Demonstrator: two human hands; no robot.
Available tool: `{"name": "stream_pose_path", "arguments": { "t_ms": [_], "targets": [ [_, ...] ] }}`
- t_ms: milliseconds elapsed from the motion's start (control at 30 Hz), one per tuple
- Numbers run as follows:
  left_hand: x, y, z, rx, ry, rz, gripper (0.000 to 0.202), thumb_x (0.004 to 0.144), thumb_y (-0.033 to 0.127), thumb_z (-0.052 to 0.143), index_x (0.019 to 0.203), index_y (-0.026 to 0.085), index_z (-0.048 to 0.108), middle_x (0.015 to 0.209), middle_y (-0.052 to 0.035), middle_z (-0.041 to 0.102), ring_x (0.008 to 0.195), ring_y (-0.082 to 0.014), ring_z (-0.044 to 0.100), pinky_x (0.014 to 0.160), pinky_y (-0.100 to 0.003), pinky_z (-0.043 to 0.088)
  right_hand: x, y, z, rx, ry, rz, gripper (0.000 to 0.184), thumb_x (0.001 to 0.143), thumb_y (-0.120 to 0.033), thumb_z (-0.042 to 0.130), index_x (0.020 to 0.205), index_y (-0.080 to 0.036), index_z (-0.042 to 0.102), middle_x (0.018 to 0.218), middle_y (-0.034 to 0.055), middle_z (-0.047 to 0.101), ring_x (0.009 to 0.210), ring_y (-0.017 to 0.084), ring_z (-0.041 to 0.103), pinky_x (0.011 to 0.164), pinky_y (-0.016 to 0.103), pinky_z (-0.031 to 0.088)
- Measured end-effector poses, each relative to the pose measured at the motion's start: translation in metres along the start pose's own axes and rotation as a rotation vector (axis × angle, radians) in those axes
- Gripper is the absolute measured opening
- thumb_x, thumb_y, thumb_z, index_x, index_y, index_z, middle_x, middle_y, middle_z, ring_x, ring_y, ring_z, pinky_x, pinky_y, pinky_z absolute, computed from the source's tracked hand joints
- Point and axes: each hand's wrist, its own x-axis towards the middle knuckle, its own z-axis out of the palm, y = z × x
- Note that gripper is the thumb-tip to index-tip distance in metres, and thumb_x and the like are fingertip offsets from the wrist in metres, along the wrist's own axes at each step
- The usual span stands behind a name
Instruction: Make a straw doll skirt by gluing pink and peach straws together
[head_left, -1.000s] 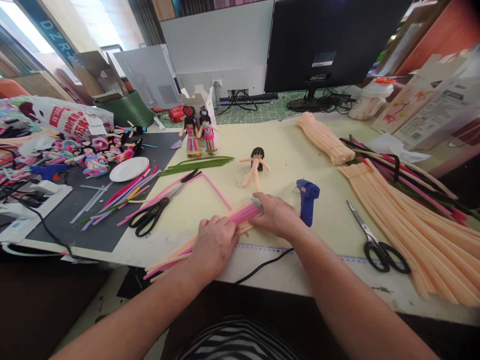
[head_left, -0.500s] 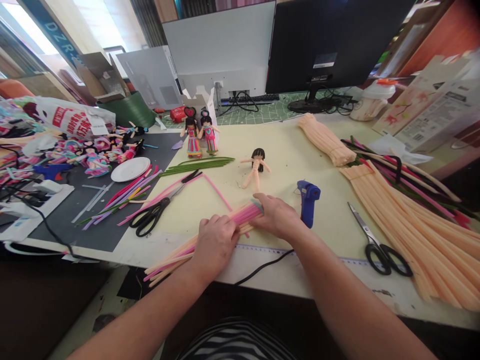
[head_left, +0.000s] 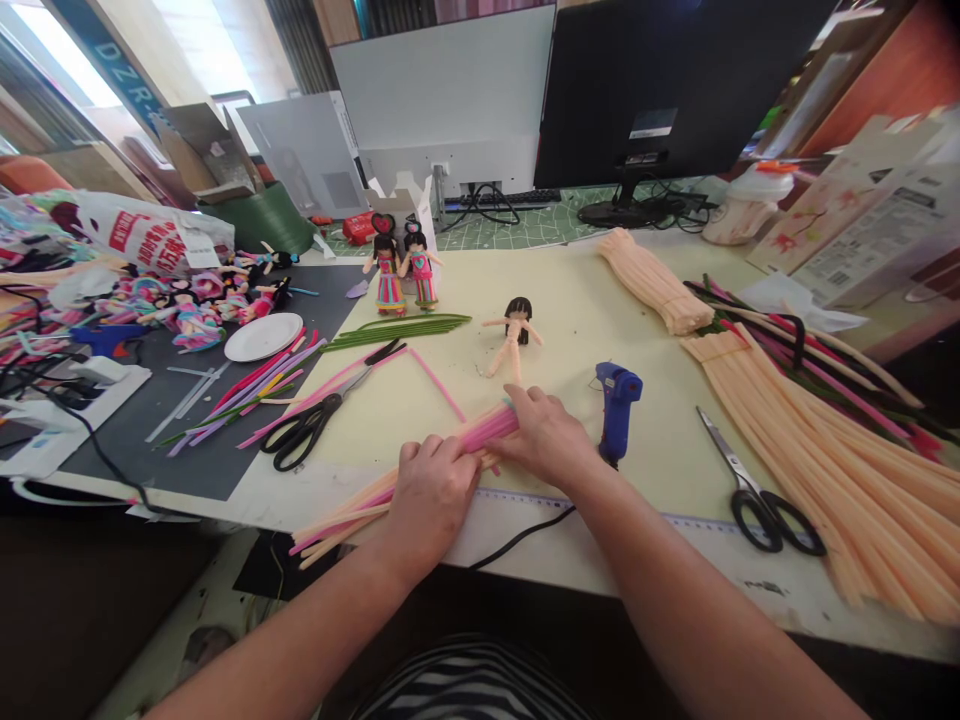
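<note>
A bundle of pink and peach pipe cleaners (head_left: 484, 430) lies slantwise near the table's front edge. My left hand (head_left: 435, 485) is closed around its middle, and the loose ends stick out to the lower left. At the upper right end, my right hand (head_left: 546, 437) is wrapped round the bundle, its thumb side near a pale blue-green tip. Just beyond the hands lies a small peach doll (head_left: 516, 335) with black hair and bare limbs. A blue glue gun (head_left: 619, 405) stands right of my right hand.
Black-handled scissors (head_left: 319, 415) lie left, another pair of scissors (head_left: 754, 500) right. Peach pipe cleaners (head_left: 832, 470) cover the right side. Two dressed dolls (head_left: 405, 270) stand behind green pipe cleaners (head_left: 397, 330). A white plate (head_left: 264, 338) sits left; a ruler (head_left: 525, 497) lies along the front.
My right hand has shifted slightly along the bundle's end, its fingers covering it a little differently. My left hand keeps its hold; the view has moved slightly.
</note>
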Motion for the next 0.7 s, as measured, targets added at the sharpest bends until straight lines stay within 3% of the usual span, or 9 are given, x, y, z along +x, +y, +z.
{"name": "stream_pose_path", "arguments": {
  "t_ms": [233, 500, 700],
  "targets": [
    [-0.003, 0.000, 0.001, -0.001, 0.020, 0.002, 0.018, 0.096, 0.029, 0.045, 0.096, 0.023, 0.062, 0.088, -0.0040, 0.061, 0.086, -0.0203, 0.048, 0.075, -0.037, 0.028, 0.001, -0.001, 0.001, -0.007, 0.006, 0.004, 0.065, 0.072, -0.050, 0.063, 0.127, -0.020, 0.044, 0.114, 0.0115, 0.056, 0.106, 0.030, 0.051, 0.073, 0.035, 0.042],
    [-0.001, -0.002, -0.001, 0.009, -0.018, -0.020, 0.024, 0.097, 0.032, 0.041, 0.089, 0.023, 0.062, 0.089, -0.0036, 0.060, 0.086, -0.0201, 0.048, 0.074, -0.037, 0.029, 0.001, 0.000, 0.003, -0.017, 0.013, -0.002, 0.066, 0.073, -0.054, 0.061, 0.128, -0.020, 0.044, 0.114, 0.0119, 0.056, 0.106, 0.031, 0.051, 0.072, 0.035, 0.042],
    [-0.004, -0.003, -0.001, 0.014, -0.048, -0.012, 0.017, 0.096, 0.028, 0.045, 0.101, 0.026, 0.061, 0.094, -0.0031, 0.060, 0.087, -0.0203, 0.050, 0.075, -0.037, 0.029, 0.001, 0.009, -0.001, 0.076, -0.029, -0.057, 0.071, 0.072, -0.052, 0.062, 0.132, -0.021, 0.042, 0.116, 0.0107, 0.055, 0.107, 0.031, 0.051, 0.075, 0.036, 0.042]
  ]
}}
